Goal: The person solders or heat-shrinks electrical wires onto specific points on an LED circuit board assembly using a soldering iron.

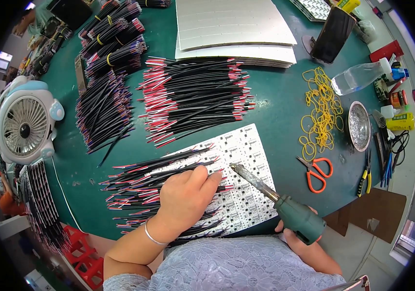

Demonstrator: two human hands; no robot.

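Observation:
My left hand [185,196] is closed in a pinch above a white circuit board sheet [254,167], with a thin black wire [220,170] at its fingertips; a red end pokes out. Several more black wires [134,194] with red and white ends lie across the sheet's left side, partly under this hand. In my right hand [292,236] is a green soldering gun [298,218], whose body hides most of the fingers. Its metal barrel slants up and left. The tip is just right of the pinched wire, over the board; whether it touches cannot be told.
Beyond the board lie bundles of black wires [200,94] and stacked white sheets [236,24]. A fan [24,127] stands left. To the right are yellow rubber bands [321,109], orange-handled scissors [315,173], a metal bowl [359,126], pliers [364,179], a bottle [360,77] and a phone [332,35].

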